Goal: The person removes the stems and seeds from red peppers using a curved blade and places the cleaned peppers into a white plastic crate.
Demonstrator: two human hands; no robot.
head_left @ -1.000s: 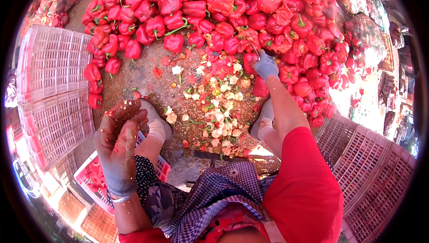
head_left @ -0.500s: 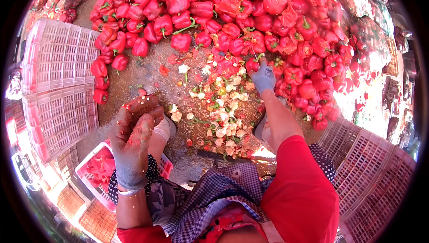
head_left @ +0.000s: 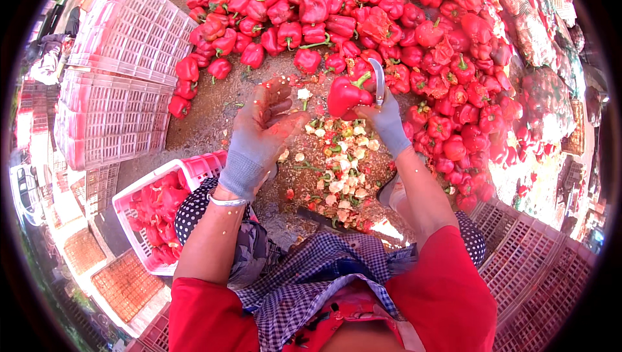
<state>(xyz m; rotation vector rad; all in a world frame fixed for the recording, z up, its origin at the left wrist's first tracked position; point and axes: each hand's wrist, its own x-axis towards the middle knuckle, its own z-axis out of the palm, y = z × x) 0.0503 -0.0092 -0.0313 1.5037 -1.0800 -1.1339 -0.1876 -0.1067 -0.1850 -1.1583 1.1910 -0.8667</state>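
Note:
My right hand point(head_left: 387, 124), in a pale grey-blue glove, grips a small curved knife point(head_left: 380, 79) whose blade points up. The same hand also holds a red bell pepper point(head_left: 345, 97) with its green stem upward, to the left of the blade. Facing it across a short gap is my left hand point(head_left: 262, 122), its glove stained brownish red, fingers apart and nothing in them. Beneath both hands lies a heap of cut pepper cores point(head_left: 343, 170), pale and seedy. Beyond them spreads a big pile of whole red peppers point(head_left: 389, 22).
By my left leg stands a pink-white crate point(head_left: 146, 174) of opened red peppers. Tall stacked plastic crates rise at the left point(head_left: 116, 112) and at the lower right point(head_left: 525, 261). Filled mesh sacks point(head_left: 551, 106) line the right side.
My right hand has drawn back from the pile, bringing the red bell pepper and knife nearer. My left hand has moved right and forward toward it, its fingers spreading. The view has shifted.

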